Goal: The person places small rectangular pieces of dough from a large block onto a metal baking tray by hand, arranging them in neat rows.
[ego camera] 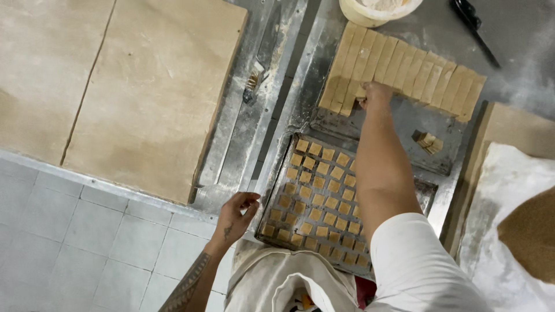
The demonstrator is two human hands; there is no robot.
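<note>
A metal baking tray [430,193] sits at the table's near edge, filled with rows of small square dough pieces [321,190]. Beyond it lies a row of long cut dough strips [404,66] on the metal surface. My right hand [374,95] reaches over the tray and grips pieces at the near end of the strips. My left hand [237,211] rests by the tray's near left corner, fingers loosely curled, holding nothing.
Two large rolled dough sheets [115,81] cover the left of the table. A scraper [254,78] lies on the metal rails. A pale bowl [376,8], a dark knife [474,26], a few loose dough pieces [428,141] and a floured cloth [509,202] lie around.
</note>
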